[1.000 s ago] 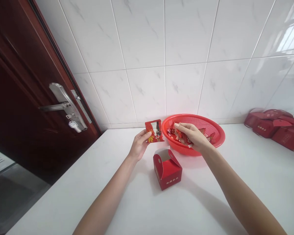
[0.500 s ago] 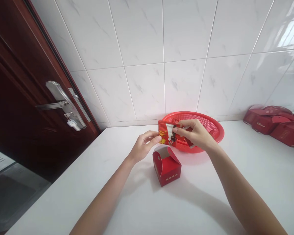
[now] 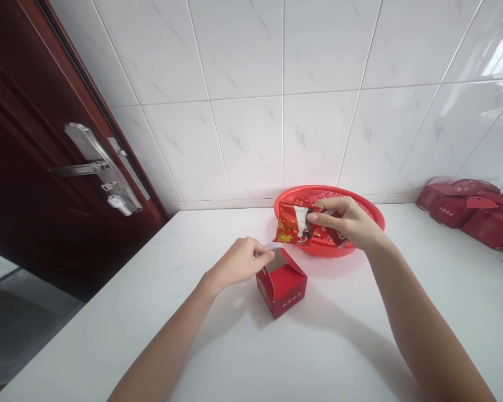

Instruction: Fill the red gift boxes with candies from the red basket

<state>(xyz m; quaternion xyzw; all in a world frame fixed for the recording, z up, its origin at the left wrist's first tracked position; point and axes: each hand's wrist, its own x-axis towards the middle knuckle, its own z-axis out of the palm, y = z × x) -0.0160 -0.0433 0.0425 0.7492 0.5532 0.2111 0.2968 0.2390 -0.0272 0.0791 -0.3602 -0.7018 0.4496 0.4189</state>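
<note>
A small red box (image 3: 289,286) stands on the white table, its top flaps raised and its inside partly visible. My left hand (image 3: 245,259) pinches the box's left flap between thumb and fingers. Above and behind the box, my right hand (image 3: 346,220) grips a shiny red packet (image 3: 291,223) with a white patch and gold print. A dark red piece with a dotted edge (image 3: 339,237) shows under the right hand's fingers; whether it is held cannot be told. Behind them sits a red perforated basket (image 3: 369,215) containing red packets, partly covered by the hand.
Several closed red boxes (image 3: 486,220) are grouped at the right rear of the white table (image 3: 243,352). A tiled wall (image 3: 247,151) borders the back. At left is a dark red door with a metal handle (image 3: 79,169) and keys.
My left hand has let go of the packet, moved down and taken the box's left flap. My right hand has shifted slightly right with the packet. The camera view has shifted a little.
</note>
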